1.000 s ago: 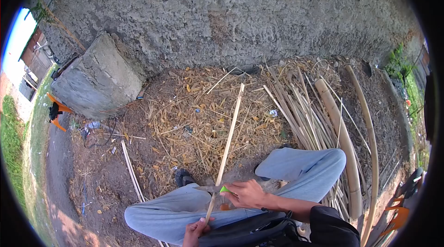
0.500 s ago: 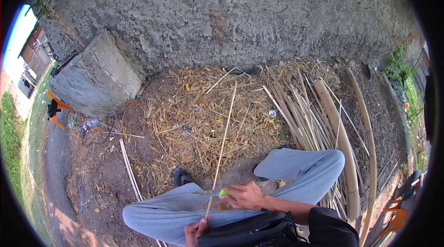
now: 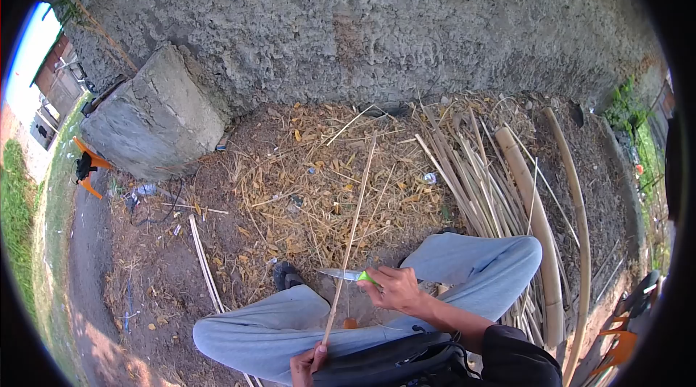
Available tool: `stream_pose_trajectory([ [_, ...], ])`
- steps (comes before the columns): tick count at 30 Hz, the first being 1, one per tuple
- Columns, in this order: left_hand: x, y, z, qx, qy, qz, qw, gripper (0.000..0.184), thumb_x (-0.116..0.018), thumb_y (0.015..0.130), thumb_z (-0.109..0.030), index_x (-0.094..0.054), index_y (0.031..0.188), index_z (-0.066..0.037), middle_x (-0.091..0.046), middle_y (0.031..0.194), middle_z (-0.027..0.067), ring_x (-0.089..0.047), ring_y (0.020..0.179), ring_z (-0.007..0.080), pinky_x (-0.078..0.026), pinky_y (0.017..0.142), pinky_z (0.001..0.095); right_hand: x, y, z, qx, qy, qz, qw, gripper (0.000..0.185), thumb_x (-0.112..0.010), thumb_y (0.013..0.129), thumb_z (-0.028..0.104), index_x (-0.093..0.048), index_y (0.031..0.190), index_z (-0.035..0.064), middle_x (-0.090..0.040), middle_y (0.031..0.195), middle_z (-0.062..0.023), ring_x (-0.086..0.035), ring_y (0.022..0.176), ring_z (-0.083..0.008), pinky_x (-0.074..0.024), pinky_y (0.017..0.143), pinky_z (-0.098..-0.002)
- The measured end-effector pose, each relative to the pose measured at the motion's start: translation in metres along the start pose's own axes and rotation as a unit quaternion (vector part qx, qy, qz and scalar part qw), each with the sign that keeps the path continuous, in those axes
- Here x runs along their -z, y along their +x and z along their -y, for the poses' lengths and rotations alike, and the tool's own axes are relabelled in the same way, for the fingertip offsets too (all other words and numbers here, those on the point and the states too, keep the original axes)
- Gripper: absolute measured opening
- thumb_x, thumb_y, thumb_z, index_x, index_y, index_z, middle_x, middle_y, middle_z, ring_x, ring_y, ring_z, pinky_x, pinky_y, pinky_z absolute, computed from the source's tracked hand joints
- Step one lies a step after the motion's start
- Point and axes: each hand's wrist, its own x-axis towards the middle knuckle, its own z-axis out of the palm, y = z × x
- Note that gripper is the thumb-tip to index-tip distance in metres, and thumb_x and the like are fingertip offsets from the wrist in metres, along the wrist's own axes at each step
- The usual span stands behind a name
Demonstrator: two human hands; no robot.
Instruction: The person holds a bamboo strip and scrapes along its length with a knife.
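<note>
Closed round the green handle of a knife (image 3: 341,273), my right hand (image 3: 394,290) is above my lap. The blade points left and lies across a long thin bamboo strip (image 3: 354,227). My left hand (image 3: 309,364) grips the strip's lower end near my waist. From there the strip slants up and slightly right over the leaf-strewn ground, its narrow edge facing the camera.
Many split bamboo strips (image 3: 482,184) lie at the right beside a thick bamboo pole (image 3: 533,220) and a thinner curved pole (image 3: 575,198). A concrete block (image 3: 156,122) stands at the left against a rough wall (image 3: 406,24). Pale strips (image 3: 205,264) lie left of my knee.
The strip has turned from its wide face to its narrow edge. My right hand and the knife have moved up and slightly right along it, and the blade now shows its flat side.
</note>
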Motion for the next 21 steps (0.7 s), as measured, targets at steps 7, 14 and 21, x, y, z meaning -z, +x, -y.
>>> stream_pose_trajectory([
  [7,-0.004,-0.004,-0.017,0.000,-0.017,0.003,1.000,0.046,-0.059,0.096,-0.044,-0.053,0.066,-0.011,-0.041,0.065,-0.0095,-0.032,0.061,0.0056,-0.022,0.055,0.0266,0.003,-0.002,0.000,-0.005,-0.023,0.011,1.000,0.026,-0.075,0.082,0.031,-0.069,0.092,0.0073,-0.061,0.063,-0.0025,-0.057,0.043,-0.0214,-0.0410,0.034,-0.0340],
  [14,0.001,-0.016,-0.005,-0.020,-0.060,0.005,0.998,0.047,-0.056,0.096,-0.045,-0.055,0.069,-0.006,-0.047,0.070,-0.0073,-0.042,0.070,0.0087,-0.037,0.063,0.0285,0.011,0.018,-0.041,-0.120,-0.030,-0.067,0.990,0.021,-0.073,0.084,0.028,-0.071,0.085,0.0076,-0.065,0.063,-0.0069,-0.059,0.044,-0.0242,-0.0433,0.039,-0.0368],
  [21,0.012,-0.023,-0.017,-0.032,0.097,0.013,0.995,0.038,-0.056,0.096,-0.032,-0.070,0.092,0.003,-0.060,0.072,-0.0021,-0.051,0.072,0.0093,-0.044,0.065,0.0311,0.030,0.040,-0.073,-0.195,-0.062,-0.118,0.972,0.020,-0.069,0.087,0.025,-0.071,0.081,0.0056,-0.062,0.058,-0.0092,-0.058,0.044,-0.0288,-0.0440,0.042,-0.0391],
])
